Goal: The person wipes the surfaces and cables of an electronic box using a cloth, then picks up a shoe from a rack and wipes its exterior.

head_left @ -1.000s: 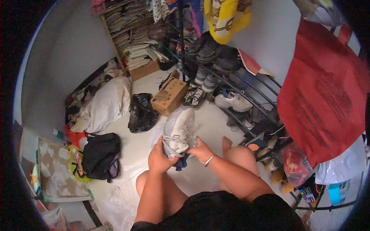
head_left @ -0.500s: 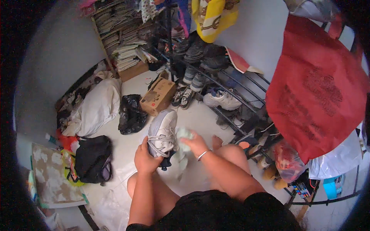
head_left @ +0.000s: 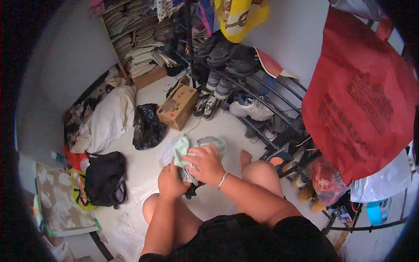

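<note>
Between my knees, a grey and white sneaker (head_left: 208, 141) is mostly covered by my hands and a cloth. My left hand (head_left: 171, 182) is wrapped around its near left side, with part of the grip hidden. On top, my right hand (head_left: 205, 164), with a silver bangle at the wrist, presses a pale green cloth (head_left: 180, 150) against the shoe. The cloth bunches out past the fingers on the left and shows again beyond the shoe's far end. Something dark hangs just under the shoe, too covered to name.
A cardboard box (head_left: 178, 107) and a black plastic bag (head_left: 148, 126) lie ahead on the floor. To the right, a black metal rack (head_left: 279, 98) holds several shoes, with a red bag (head_left: 358, 96) hanging over it. A black backpack (head_left: 104, 179) sits at left.
My right hand and the cloth have moved left, from beside the sneaker onto its top. The sneaker has tilted and sits lower, now largely covered. My left hand keeps its hold.
</note>
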Motion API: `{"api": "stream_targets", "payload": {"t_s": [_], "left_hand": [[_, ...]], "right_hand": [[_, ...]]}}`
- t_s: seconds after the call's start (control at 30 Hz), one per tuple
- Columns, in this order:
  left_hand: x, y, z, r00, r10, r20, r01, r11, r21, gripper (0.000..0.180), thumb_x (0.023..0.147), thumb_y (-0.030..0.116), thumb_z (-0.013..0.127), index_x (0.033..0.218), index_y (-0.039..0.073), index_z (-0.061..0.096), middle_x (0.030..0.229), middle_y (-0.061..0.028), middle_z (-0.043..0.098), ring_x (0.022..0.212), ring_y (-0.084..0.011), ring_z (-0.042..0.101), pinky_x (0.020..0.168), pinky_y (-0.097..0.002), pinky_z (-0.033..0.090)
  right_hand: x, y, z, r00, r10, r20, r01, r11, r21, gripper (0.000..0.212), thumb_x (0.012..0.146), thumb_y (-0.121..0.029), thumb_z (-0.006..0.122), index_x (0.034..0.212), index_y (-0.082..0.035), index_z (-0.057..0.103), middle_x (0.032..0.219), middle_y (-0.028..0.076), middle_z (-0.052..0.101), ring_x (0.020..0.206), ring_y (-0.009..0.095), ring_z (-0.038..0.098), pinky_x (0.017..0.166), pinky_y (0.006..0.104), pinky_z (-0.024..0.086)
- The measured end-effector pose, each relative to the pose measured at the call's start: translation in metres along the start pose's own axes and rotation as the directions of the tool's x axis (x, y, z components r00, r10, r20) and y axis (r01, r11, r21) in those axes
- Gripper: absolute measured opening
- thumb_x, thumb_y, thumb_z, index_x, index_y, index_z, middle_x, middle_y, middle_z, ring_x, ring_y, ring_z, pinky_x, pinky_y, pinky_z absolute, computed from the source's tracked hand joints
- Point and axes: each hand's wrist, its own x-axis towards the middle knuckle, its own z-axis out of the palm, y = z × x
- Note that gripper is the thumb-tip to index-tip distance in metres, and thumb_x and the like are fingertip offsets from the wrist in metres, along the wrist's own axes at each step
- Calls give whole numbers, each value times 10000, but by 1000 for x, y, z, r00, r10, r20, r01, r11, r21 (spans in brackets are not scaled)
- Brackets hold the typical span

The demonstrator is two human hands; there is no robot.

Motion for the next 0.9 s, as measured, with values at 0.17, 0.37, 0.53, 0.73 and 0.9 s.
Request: {"api": "stream_targets", "payload": {"t_s": [0.17,0.37,0.53,0.73,0.9], "left_hand": [[0,11,-13,995,-83,62,83,997,-1,925,475,168,752,1315,127,367,975,-168,590,899,-346,567,791,-399,464],[-3,-7,-14,987,-142,-79,119,963,-240,859,493,138,720,1291,119,403,1020,-174,598,967,-342,563,834,-385,459],[-1,-14,-25,935,-346,-79,291,874,-389,781,574,143,693,1292,62,395,1055,-212,600,970,-337,591,832,-364,464],[-5,-30,-10,974,-203,104,227,829,-511,729,637,200,699,1291,66,408,1045,-210,605,980,-293,596,838,-342,457],[-5,-36,-8,968,-208,138,250,809,-532,648,654,190,679,1248,65,453,1046,-205,604,980,-292,589,849,-331,443]], "right_hand": [[7,52,5,985,166,-56,-162,985,61,276,740,-176,639,1014,-138,634,1055,110,558,956,300,513,851,384,425],[-9,143,20,524,847,-92,-742,507,438,255,771,-191,635,994,-70,610,991,171,605,917,330,570,842,361,445],[-5,77,2,625,662,-413,-409,729,549,258,760,-120,648,1009,-76,596,995,138,595,940,302,564,839,344,448],[-24,-16,-6,997,62,-55,-42,949,314,301,736,-103,667,1031,-120,610,1058,107,541,957,301,550,822,363,453],[-18,15,13,988,137,-70,-91,889,448,325,755,-144,646,1068,-93,574,1047,128,528,969,312,531,834,384,445]]}}
